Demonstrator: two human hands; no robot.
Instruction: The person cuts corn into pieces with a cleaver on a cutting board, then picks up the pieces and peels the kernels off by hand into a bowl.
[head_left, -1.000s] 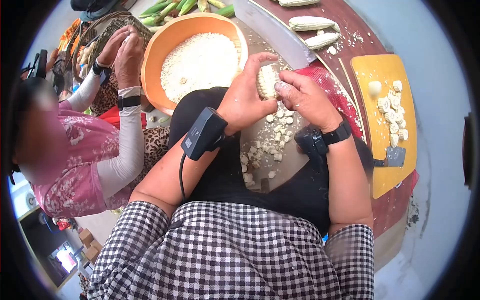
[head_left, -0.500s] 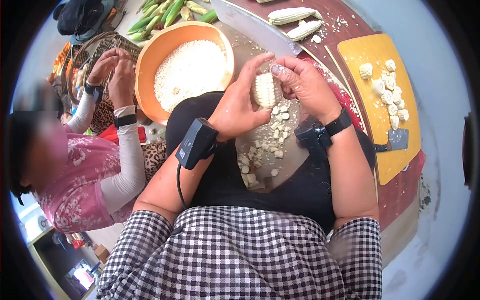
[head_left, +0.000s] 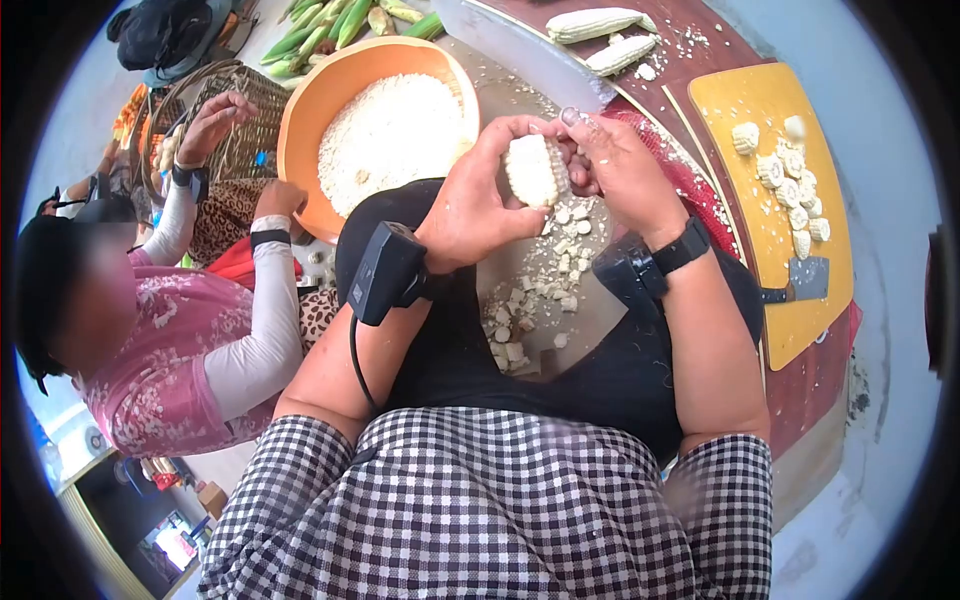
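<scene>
My left hand [head_left: 475, 200] is wrapped around a short piece of white corn on the cob [head_left: 531, 171], its thumb along the lower end and fingers over the top. Pale kernels still cover the visible side. Against the right side of the corn, my right hand [head_left: 625, 175] has its fingers curled in, with the thumb raised by the upper edge. Whether loose kernels are in those fingers is hidden. Below both hands, cut corn bits [head_left: 560, 270] lie scattered between my knees.
An orange basin [head_left: 300, 160] of loose kernels [head_left: 390, 140] stands at left, near a co-worker [head_left: 190, 340]. On the right, a yellow cutting board [head_left: 825, 250] bears several corn pieces [head_left: 790, 180] and a cleaver [head_left: 805, 280]. Whole cobs [head_left: 595, 25] and husked green corn [head_left: 340, 25] lie farther back.
The corn piece has turned in my left hand, and my right thumb has moved up off its face. The co-worker's hands have parted, one dropping to the basin's rim. The view has shifted slightly.
</scene>
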